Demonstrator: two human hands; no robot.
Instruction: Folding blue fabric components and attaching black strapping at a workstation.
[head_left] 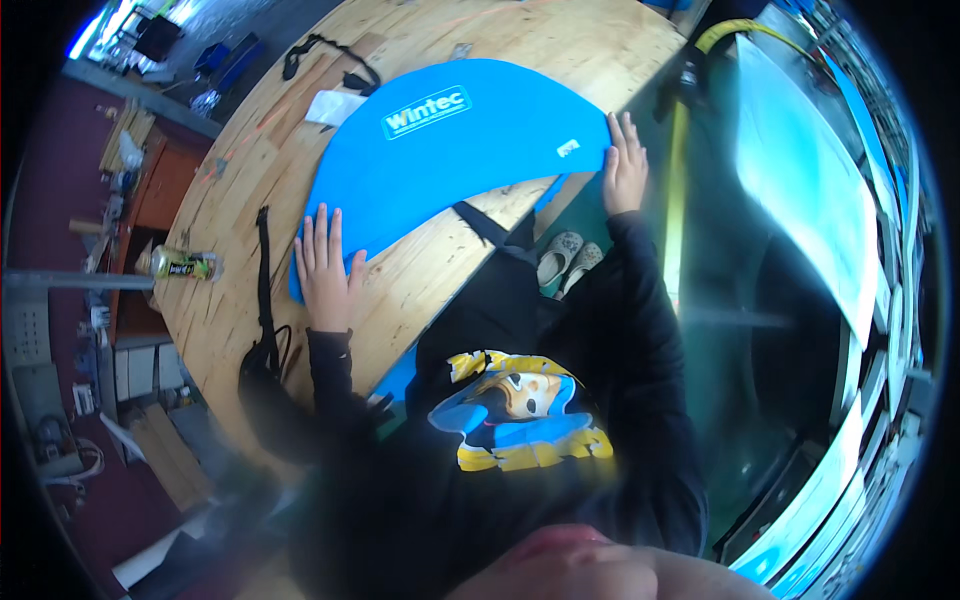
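Note:
A bright blue, smooth curved panel with white printing lies across the wooden table, its hollow edge facing me. On its left end rests my left hand, fingers stretched out and slightly apart. My right hand is against the panel's right end, with straight fingers along the edge. Neither hand is wrapped round anything. What lies beneath the panel is mostly hidden, though a bit of black strap shows under its inner edge.
A drink can stands near the table's left edge, with a black strap closer to me. White paper and a black cord lie behind the panel. Pale blue sheets are at right; clogs are on the floor.

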